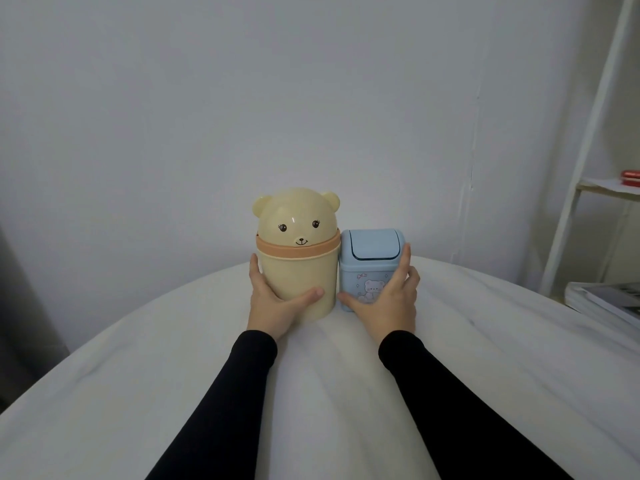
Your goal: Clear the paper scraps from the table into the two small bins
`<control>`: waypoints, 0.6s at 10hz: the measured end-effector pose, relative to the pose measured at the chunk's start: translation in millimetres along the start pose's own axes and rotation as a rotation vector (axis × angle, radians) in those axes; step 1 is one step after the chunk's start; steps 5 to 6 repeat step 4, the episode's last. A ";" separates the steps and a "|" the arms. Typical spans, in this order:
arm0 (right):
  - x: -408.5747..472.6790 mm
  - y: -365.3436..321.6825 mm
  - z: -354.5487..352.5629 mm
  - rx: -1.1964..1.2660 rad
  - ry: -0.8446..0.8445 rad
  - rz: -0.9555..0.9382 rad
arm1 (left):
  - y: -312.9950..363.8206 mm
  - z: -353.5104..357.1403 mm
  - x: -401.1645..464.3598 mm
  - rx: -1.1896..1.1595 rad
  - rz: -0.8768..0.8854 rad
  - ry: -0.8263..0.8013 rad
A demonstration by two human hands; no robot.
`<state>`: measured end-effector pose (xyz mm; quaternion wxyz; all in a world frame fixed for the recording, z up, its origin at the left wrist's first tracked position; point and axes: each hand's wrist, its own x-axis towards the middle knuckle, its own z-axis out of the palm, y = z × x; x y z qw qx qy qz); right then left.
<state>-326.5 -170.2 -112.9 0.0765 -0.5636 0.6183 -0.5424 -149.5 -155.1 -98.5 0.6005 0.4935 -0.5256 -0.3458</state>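
Two small bins stand side by side, touching, at the far middle of the white-covered table [173,358]. The left one is a cream bin with a bear-head lid [298,268] and an orange collar. The right one is a smaller blue bin with a swing lid [372,261] and a bear picture on its front. My left hand [273,306] grips the cream bin low down, thumb across the front, fingers round its left side. My right hand [384,303] grips the blue bin, thumb at its base, fingers up its right side. No paper scraps show anywhere on the cloth.
A plain white wall rises just behind the bins. A white shelf frame [581,188] stands at the right with a red object [630,177] on a shelf. A stack of magazines [606,303] lies beyond the table's right edge. Something dark stands at the far left.
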 end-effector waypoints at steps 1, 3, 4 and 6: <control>-5.8 0.9 -8.5 0.010 -0.024 0.009 | 2.9 -7.6 -12.3 0.040 -0.049 0.043; -18.5 19.5 -62.8 -0.045 0.011 0.030 | 13.5 -53.3 -54.0 0.117 -0.059 0.185; -23.4 37.5 -122.6 -0.078 0.071 0.074 | 21.7 -110.7 -81.6 0.231 -0.088 0.298; -23.4 37.5 -122.6 -0.078 0.071 0.074 | 21.7 -110.7 -81.6 0.231 -0.088 0.298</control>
